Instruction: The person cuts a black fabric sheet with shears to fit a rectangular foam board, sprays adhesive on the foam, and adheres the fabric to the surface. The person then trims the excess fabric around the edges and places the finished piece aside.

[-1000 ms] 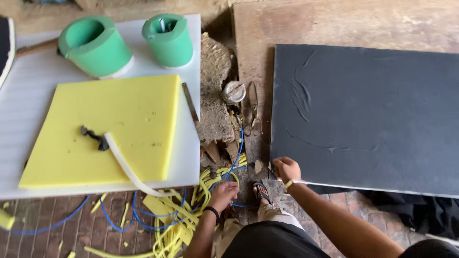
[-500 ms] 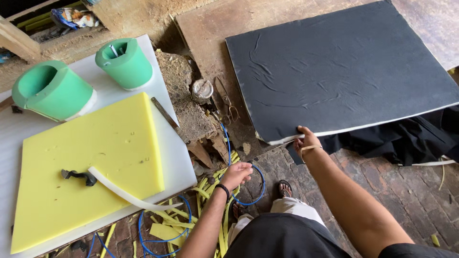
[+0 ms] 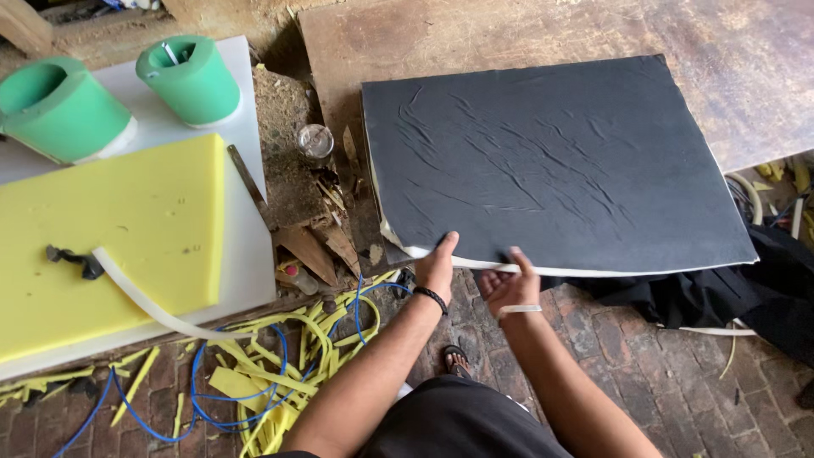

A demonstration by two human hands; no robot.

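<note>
Both hands at the near edge of a black-covered foam sheet.

The left hand (image 3: 438,268) grips the edge of the black sheet (image 3: 551,161), thumb on top, fingers tucked beneath; the right hand (image 3: 507,284) sits just beside it, palm up and fingers curled under the same edge. The sheet lies on a worn wooden table (image 3: 509,34). Left of the sheet are a small jar (image 3: 315,141), then a yellow foam slab (image 3: 110,237) and two green cups (image 3: 127,89).
</note>
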